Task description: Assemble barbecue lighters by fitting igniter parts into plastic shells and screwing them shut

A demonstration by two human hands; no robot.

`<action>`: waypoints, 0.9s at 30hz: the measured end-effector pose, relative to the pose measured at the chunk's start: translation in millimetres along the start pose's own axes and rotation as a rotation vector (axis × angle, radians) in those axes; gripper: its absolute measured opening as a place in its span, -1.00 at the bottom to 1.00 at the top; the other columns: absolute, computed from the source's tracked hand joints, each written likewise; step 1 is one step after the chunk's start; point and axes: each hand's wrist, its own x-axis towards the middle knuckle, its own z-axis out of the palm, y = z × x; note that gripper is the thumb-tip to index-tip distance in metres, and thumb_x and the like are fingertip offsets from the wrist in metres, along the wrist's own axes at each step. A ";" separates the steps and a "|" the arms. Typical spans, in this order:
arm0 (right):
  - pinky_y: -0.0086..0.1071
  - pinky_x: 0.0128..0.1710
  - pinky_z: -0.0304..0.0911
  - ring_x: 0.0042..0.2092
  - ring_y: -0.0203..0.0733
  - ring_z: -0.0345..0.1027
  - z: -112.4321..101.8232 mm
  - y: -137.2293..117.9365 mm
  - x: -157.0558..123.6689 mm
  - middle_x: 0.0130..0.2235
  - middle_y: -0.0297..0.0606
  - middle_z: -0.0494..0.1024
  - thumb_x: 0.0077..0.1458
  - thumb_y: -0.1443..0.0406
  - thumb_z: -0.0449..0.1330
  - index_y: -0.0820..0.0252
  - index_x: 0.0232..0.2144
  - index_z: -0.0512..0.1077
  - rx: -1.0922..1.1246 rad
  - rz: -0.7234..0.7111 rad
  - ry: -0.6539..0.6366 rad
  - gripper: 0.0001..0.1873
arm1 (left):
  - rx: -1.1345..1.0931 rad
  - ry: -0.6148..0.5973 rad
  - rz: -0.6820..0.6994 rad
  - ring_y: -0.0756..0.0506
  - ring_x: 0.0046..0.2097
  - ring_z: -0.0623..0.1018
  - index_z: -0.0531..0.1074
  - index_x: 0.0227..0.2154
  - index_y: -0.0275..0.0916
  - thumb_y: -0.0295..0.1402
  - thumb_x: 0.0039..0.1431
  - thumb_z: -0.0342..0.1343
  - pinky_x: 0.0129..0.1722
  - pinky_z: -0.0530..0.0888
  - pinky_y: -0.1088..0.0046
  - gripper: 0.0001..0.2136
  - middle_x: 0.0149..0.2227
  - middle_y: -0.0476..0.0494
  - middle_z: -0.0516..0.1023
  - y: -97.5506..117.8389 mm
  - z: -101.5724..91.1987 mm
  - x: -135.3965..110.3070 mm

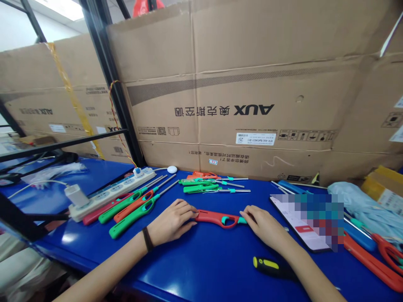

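A red long-neck gas lighter (212,217) with a turquoise trigger lies crosswise just over the blue table, both hands on it. My left hand (171,222), a dark band at its wrist, pinches the handle's end. At the other end my right hand (261,222) closes around the lighter by its turquoise collar, hiding the metal tube. Left of my left hand, several red, orange and green lighters (134,220) lie side by side. Behind the held lighter sits a group of green and red lighters (201,188). Under my right forearm rests a black and yellow screwdriver (267,265).
A white power strip (107,193) with a plugged-in charger (76,196) runs along the left. On the right are a phone (296,222), partly blurred out, an orange-red lighter (371,260) and a light-blue bag (362,205). Cardboard (220,92) walls off the back.
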 end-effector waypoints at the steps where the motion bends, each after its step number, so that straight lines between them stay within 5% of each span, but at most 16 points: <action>1: -0.34 -0.33 0.15 -0.35 -0.11 0.40 0.9 0.4 -0.1 -0.41 -0.26 0.45 0.25 0.20 -0.11 0.11 -0.49 0.25 0.000 -0.004 0.002 -0.70 | -0.010 0.006 -0.007 -0.11 -0.09 0.46 0.35 -0.14 -0.22 -0.37 0.27 -0.01 -0.03 0.27 0.30 -0.86 -0.10 -0.14 0.49 -0.7 2.1 0.6; 9: -0.29 -0.27 0.20 -0.29 -0.09 0.37 -13.0 -5.6 -3.3 -0.37 -0.24 0.46 0.21 0.21 -0.07 0.12 -0.43 0.33 -0.004 -0.024 0.048 -0.74 | -0.142 0.063 -0.075 -0.09 -0.11 0.51 0.37 -0.20 -0.21 -0.38 0.23 0.06 -0.04 0.32 0.34 -0.90 -0.15 -0.10 0.54 -8.5 11.6 9.2; 13: -0.31 -0.22 0.25 -0.22 -0.11 0.38 -32.8 -7.6 -31.4 -0.27 -0.26 0.49 0.19 0.12 0.00 0.07 -0.36 0.37 0.105 0.010 -0.001 -0.76 | -0.235 0.083 -0.106 -0.08 -0.13 0.54 0.40 -0.25 -0.20 -0.37 0.19 0.12 -0.03 0.33 0.35 -0.92 -0.17 -0.07 0.57 -16.4 13.7 11.9; 15: -0.32 -0.15 0.27 -0.13 -0.08 0.38 -36.7 -2.0 -53.2 -0.20 -0.28 0.50 0.01 0.09 0.20 0.02 -0.29 0.39 0.154 0.034 -0.124 -0.77 | -0.288 0.067 -0.129 -0.08 -0.14 0.54 0.42 -0.28 -0.19 -0.36 0.15 0.16 -0.02 0.33 0.35 -0.91 -0.18 -0.06 0.58 -20.5 13.3 15.1; 18: -0.34 -0.09 0.28 -0.09 -0.03 0.38 -36.3 7.2 -79.9 -0.14 -0.29 0.51 -0.32 0.30 0.39 -0.05 -0.22 0.41 0.159 0.099 -0.217 -0.50 | -0.381 0.033 -0.191 -0.10 -0.12 0.53 0.42 -0.18 -0.18 -0.32 0.09 0.21 -0.05 0.36 0.37 -0.77 -0.16 -0.07 0.57 -25.1 12.6 22.4; 23: -0.36 -0.29 0.31 -0.30 -0.15 0.41 -42.8 -14.8 -73.2 -0.33 -0.35 0.52 -0.02 0.30 0.22 0.01 -0.31 0.41 0.182 0.036 -0.300 -0.84 | -0.491 -0.025 -0.202 -0.13 -0.10 0.49 0.41 -0.08 -0.20 -0.26 0.02 0.26 -0.05 0.37 0.35 -0.62 -0.14 -0.13 0.51 -26.3 18.2 38.5; 27: -0.37 -0.24 0.33 -0.24 -0.18 0.44 -44.2 -56.0 -26.5 -0.27 -0.31 0.53 0.17 0.14 0.08 0.04 -0.20 0.29 0.531 -0.090 -0.103 -0.82 | -0.537 -0.055 -0.187 -0.10 -0.19 0.49 0.47 -0.22 -0.22 -0.22 -0.05 0.31 -0.14 0.39 0.40 -0.68 -0.22 -0.10 0.51 -20.8 25.4 48.3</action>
